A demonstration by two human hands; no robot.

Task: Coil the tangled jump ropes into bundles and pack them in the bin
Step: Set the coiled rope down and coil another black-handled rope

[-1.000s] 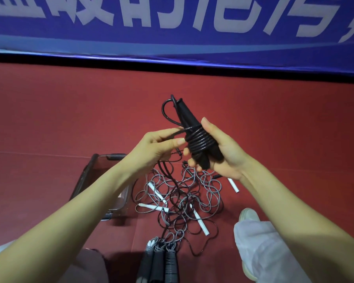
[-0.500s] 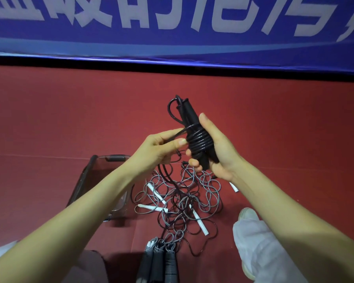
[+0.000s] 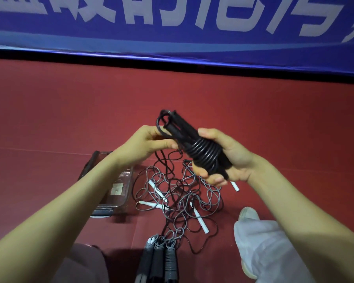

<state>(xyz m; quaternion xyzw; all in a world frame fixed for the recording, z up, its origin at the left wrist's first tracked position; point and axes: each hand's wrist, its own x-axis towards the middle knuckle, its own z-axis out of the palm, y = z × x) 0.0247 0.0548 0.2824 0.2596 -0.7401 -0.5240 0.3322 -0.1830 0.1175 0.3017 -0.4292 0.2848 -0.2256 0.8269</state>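
- Bundle: black rope wound round its handles, held above the floor, clasped in the right hand.
- Left hand: pinches the cord beside the handle tips.
- Risk: if the pinch slackens, the coils will likely spring loose; the cord trailing down may snag in the tangle.
- Bin: clear, on the floor left of the tangle; no rope seen inside.

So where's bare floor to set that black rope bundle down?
Bare red floor runs between the blue banner and the tangled grey and black ropes, also left of the clear plastic bin. Crowded: the tangle fills the gap between bin and white shoe.
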